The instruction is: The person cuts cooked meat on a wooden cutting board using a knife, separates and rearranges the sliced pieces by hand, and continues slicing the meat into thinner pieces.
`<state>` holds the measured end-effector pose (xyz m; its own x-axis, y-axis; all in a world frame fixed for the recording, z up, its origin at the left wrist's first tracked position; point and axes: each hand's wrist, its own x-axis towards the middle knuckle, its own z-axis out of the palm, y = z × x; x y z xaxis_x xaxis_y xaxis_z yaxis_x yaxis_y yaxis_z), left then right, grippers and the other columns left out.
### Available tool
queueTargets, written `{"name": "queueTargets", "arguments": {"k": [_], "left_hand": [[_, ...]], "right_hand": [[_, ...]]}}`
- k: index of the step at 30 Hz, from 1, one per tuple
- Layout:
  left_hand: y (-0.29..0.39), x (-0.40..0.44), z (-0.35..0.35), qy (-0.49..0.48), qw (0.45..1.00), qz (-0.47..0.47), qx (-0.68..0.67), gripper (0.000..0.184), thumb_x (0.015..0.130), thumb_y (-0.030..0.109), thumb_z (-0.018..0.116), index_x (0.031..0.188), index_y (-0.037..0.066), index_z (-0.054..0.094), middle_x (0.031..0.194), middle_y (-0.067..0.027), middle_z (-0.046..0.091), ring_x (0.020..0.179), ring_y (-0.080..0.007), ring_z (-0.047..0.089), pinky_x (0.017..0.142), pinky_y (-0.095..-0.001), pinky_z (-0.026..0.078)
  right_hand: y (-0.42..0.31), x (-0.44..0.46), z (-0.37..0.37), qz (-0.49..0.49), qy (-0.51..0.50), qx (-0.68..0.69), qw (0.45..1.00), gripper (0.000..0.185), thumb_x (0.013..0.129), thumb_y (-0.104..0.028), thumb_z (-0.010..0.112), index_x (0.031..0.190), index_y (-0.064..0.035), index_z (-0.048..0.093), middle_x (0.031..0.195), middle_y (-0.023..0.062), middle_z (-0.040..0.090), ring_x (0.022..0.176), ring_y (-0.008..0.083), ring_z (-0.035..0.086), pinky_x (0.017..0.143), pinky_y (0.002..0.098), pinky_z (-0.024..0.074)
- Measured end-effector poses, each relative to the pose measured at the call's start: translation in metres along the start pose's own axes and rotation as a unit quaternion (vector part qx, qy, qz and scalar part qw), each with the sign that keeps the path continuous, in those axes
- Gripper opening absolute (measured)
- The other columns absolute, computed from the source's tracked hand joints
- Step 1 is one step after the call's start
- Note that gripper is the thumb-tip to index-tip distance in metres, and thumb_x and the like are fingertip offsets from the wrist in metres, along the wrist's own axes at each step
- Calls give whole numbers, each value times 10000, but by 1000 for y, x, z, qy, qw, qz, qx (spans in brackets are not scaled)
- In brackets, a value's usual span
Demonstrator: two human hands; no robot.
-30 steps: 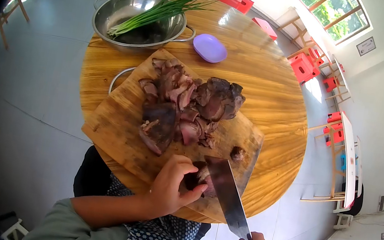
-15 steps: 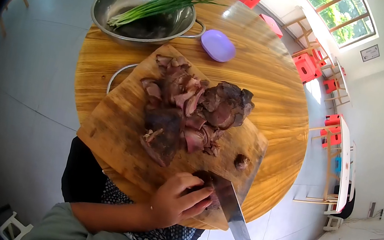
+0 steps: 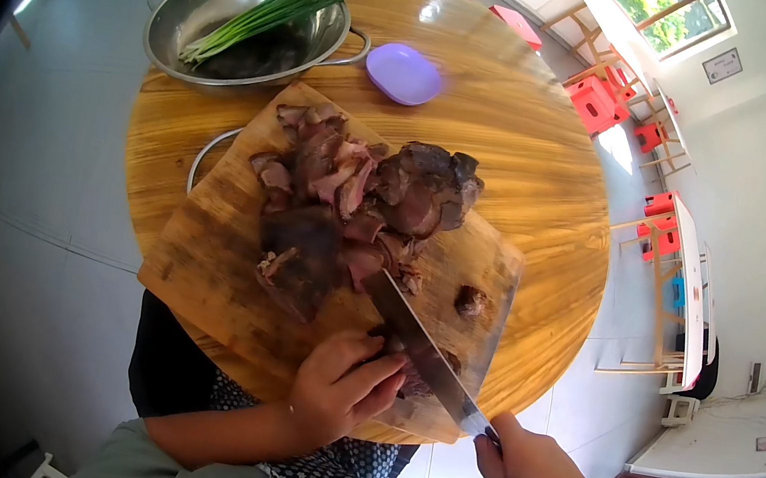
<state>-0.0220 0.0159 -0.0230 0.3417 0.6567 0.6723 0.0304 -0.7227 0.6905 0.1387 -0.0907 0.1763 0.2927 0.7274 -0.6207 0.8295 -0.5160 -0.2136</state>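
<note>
My right hand (image 3: 535,470) grips the handle of a broad-bladed kitchen knife (image 3: 429,356), its blade slanting up and left over the near part of the wooden cutting board (image 3: 210,246). Beside the blade, my left hand (image 3: 340,384) presses its bent fingers on a dark piece of meat (image 3: 414,384), partly hidden by the fingers and knife. A heap of sliced dark-red meat (image 3: 344,167) covers the board's middle, with a large chunk (image 3: 298,260) at its near side and another dark chunk (image 3: 431,191) to the right. One small meat lump (image 3: 471,301) lies apart near the right edge.
The board rests on a round wooden table (image 3: 541,144). At the far left stands a steel two-handled basin (image 3: 163,50) holding green scallions (image 3: 268,17), with a purple plate (image 3: 403,74) beside it. Red stools (image 3: 593,105) and white tables (image 3: 688,290) stand further off.
The knife has moved up and left, its tip now near the sliced meat, and my right hand has risen with it. My left hand stays on the meat. The whole view has shifted slightly.
</note>
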Motion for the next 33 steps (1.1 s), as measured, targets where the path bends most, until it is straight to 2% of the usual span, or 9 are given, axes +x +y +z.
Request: {"name": "queueTargets", "arguments": {"k": [2,5,7,12,16,21,26,30,33], "left_hand": [[0,0,4,5,1000,5,6,303,772,10,841,1059,12,745,1046,-152,630,920,-316,658,759,-376,575],[1,0,10,24,999,-23,-9,316,750,27,851,1049,46,752,1042,-143,620,878,-300,654,753,-361,552],[0,-2,11,20,998,-51,-33,323,746,15,848,1053,50,752,1054,-138,613,871,-293,649,754,-362,548],[-2,0,9,15,1000,-18,-18,331,741,9,845,1056,51,750,1039,-151,626,897,-311,658,767,-359,554],[2,2,5,9,999,-30,-15,310,756,2,836,1050,43,746,1055,-165,637,929,-318,662,780,-365,560],[3,2,7,30,999,-16,-11,307,753,2,831,1046,41,748,1022,-158,649,903,-326,664,753,-372,566],[8,2,7,15,994,-85,-61,278,766,-6,820,1028,47,743,1001,-137,644,881,-306,661,733,-377,558],[2,5,7,27,998,-17,-49,270,789,18,830,1041,49,740,1032,-144,648,914,-294,671,720,-347,576],[-1,3,8,28,997,-32,-63,294,770,20,844,1044,51,740,1030,-155,648,914,-305,671,721,-360,571]], "right_hand": [[-4,2,-5,-23,-24,12,999,242,1075,-251,497,1049,-15,452,786,260,647,775,483,652,682,559,486],[-2,-9,-2,28,-43,27,998,235,1073,-245,498,1074,-13,463,788,261,648,785,486,652,696,557,495],[15,-26,8,-2,-1,56,998,243,1049,-244,564,1056,-11,496,760,247,660,715,484,647,641,540,494],[21,-41,14,68,-21,7,997,224,1050,-239,560,1065,-22,504,741,241,660,695,478,652,634,532,504],[8,-14,5,13,-29,72,997,219,1052,-237,555,1062,-24,503,746,246,657,692,483,644,616,540,488],[-1,6,10,-24,-15,56,998,219,1067,-225,499,1056,-14,440,749,268,625,734,494,628,668,568,472],[20,-11,18,-47,14,81,996,221,1067,-250,532,1087,-33,500,773,250,659,712,470,648,629,526,483],[30,-33,10,-1,-22,36,999,231,1058,-244,542,1113,-23,502,782,251,673,711,474,653,638,521,497],[11,-22,2,68,-47,-8,997,232,1050,-237,555,1114,-20,500,781,255,676,720,483,655,641,530,503]]}}
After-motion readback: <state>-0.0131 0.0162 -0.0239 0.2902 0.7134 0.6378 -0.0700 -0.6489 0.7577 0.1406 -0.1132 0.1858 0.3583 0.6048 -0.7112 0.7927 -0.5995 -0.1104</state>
